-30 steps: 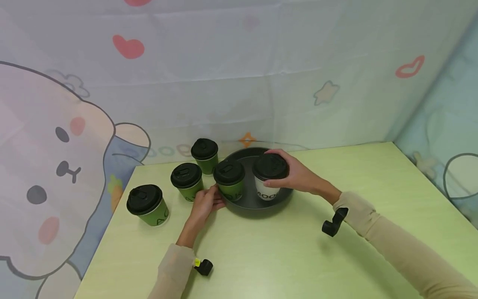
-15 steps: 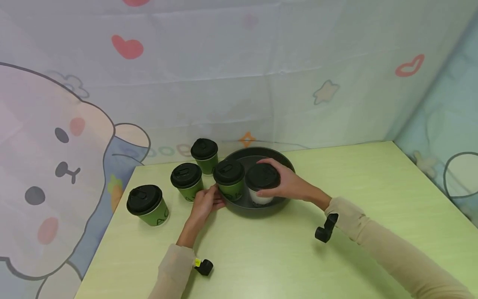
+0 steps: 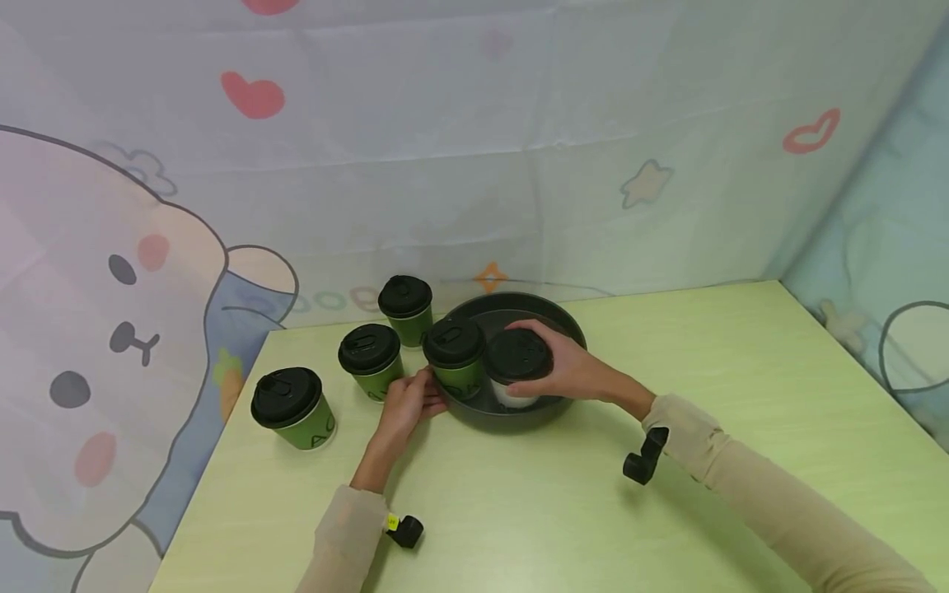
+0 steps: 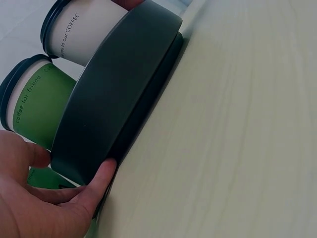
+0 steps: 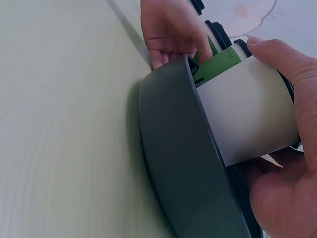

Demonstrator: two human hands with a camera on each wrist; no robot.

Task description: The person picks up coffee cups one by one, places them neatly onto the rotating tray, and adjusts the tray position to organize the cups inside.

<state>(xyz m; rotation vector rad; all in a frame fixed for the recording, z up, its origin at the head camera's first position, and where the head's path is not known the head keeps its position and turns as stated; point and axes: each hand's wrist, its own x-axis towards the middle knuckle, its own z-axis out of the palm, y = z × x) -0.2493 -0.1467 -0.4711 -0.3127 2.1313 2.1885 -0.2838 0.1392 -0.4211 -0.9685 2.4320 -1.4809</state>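
Right hand (image 3: 565,371) grasping a black-lidded white paper cup (image 3: 515,362) — "COFFEE" print (image 4: 70,29) legible only from the left wrist; left hand (image 3: 404,403) pinching the round dark-grey tray (image 3: 507,421) at eight o'clock.

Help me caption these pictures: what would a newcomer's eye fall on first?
Probably the dark round tray, where the right hand holds a white, black-lidded cup beside a green cup, while the left hand grips the tray's side. Three more green cups stand on the table to the tray's left. A large cartoon animal fills the left of the backdrop.
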